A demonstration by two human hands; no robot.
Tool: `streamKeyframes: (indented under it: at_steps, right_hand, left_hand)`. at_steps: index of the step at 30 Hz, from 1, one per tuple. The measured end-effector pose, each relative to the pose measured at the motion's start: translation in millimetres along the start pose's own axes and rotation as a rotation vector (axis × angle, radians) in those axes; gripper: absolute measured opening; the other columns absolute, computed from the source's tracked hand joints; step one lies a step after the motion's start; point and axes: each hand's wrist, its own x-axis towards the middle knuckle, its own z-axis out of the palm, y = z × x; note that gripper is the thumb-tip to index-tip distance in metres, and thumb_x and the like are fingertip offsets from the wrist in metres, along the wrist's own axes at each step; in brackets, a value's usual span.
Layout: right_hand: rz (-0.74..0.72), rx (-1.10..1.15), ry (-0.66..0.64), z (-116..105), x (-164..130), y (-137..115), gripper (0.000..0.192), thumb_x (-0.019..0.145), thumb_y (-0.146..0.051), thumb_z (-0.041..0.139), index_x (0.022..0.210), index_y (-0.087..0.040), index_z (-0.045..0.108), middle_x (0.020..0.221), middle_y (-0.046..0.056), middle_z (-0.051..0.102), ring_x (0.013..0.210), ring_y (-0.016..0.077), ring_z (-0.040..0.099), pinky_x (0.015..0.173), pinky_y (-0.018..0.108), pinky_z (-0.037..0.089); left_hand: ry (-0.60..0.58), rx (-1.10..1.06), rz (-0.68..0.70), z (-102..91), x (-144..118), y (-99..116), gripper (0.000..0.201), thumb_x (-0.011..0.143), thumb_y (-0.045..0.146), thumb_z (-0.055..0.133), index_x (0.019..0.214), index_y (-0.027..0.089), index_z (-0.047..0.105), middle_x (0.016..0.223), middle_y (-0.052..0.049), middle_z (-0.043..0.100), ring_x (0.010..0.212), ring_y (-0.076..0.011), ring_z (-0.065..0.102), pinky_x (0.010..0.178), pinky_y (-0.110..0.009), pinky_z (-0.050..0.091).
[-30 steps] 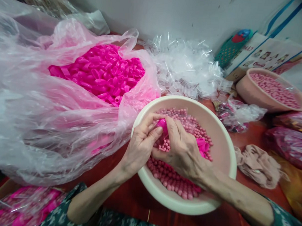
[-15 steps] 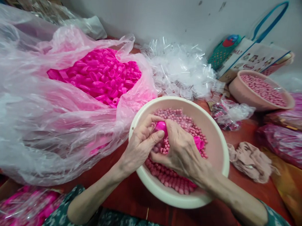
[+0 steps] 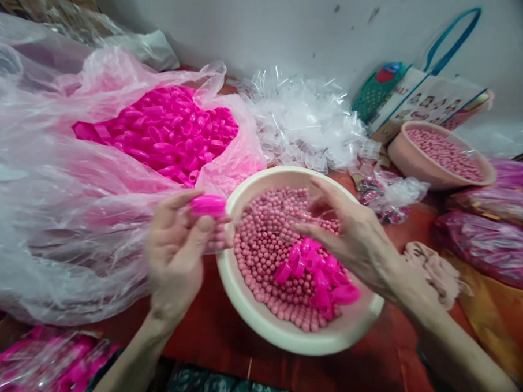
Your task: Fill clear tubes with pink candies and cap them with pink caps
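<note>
My left hand is at the left rim of a cream basin, closed around a small clear container of pink beads with a bright pink cap. My right hand hovers over the basin's right side, thumb and fingers apart and slightly blurred. Pink round beads cover the bottom of the basin. Among them lie several bright pink caps, below the right hand. Near its fingertips, clear plastic pieces rest on the beads; their shape is hard to make out.
Behind on the left, a large plastic bag holds many pink caps. Clear plastic pieces are heaped by the wall. To the right are a second basin of beads, a crumpled cloth and wrapped packs.
My hands were together over the basin around the pink cap. Now the left has carried the capped container left to the rim, and the right has moved away and opened.
</note>
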Motion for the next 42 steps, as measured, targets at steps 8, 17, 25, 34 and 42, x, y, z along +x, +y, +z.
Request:
streamKeyframes:
  at_steps: [8,17,25,34,42]
  right_hand:
    - [-0.001,-0.023,-0.243,12,-29,33,0.015,0.087,-0.03,0.056,0.093,-0.017,0.062,0.085,0.007,0.064,0.073,0.0197,0.06,0.066,0.033,0.048]
    - [-0.295,0.043,-0.264,44,-80,9,0.049,0.088,-0.005,0.033,0.134,-0.019,0.04,0.141,0.014,0.042,0.136,0.0239,0.03,0.101,0.047,0.042]
    - [-0.275,0.079,-0.16,30,-49,7,0.03,0.094,-0.018,0.033,0.118,-0.019,0.051,0.115,0.013,0.059,0.112,0.0244,0.053,0.092,0.045,0.046]
    - [0.539,1.101,-0.017,24,-36,16,0.029,0.088,-0.046,0.05,0.079,-0.018,0.054,0.068,-0.001,0.057,0.056,0.0107,0.053,0.055,0.024,0.045]
    - [0.81,1.603,-0.057,27,-38,26,0.027,0.081,-0.04,0.064,0.075,-0.015,0.056,0.06,-0.002,0.06,0.047,0.008,0.053,0.045,0.019,0.045]
  left_hand:
    - [-0.292,0.795,0.002,-81.6,-20,-41,0.025,0.085,0.028,0.055,0.109,0.021,0.06,0.093,-0.005,0.069,0.076,-0.0192,0.066,0.071,-0.031,0.055]
    - [-0.196,1.248,0.512,-76.9,-8,-46,0.026,0.088,0.018,0.048,0.111,0.018,0.061,0.104,-0.011,0.066,0.093,-0.0251,0.063,0.085,-0.039,0.048]
    - [-0.263,1.012,0.674,-5.6,-1,-7,0.025,0.084,0.01,0.054,0.105,0.022,0.062,0.096,-0.003,0.068,0.086,-0.0186,0.064,0.083,-0.031,0.048]
    - [-1.016,1.231,0.503,72.0,47,-33,0.02,0.084,0.003,0.038,0.083,0.016,0.054,0.081,-0.005,0.05,0.061,-0.0153,0.046,0.06,-0.029,0.04]
    - [-1.121,1.08,0.432,70.7,39,-34,0.018,0.087,0.007,0.037,0.075,0.017,0.047,0.079,-0.003,0.048,0.065,-0.0147,0.045,0.064,-0.029,0.037]
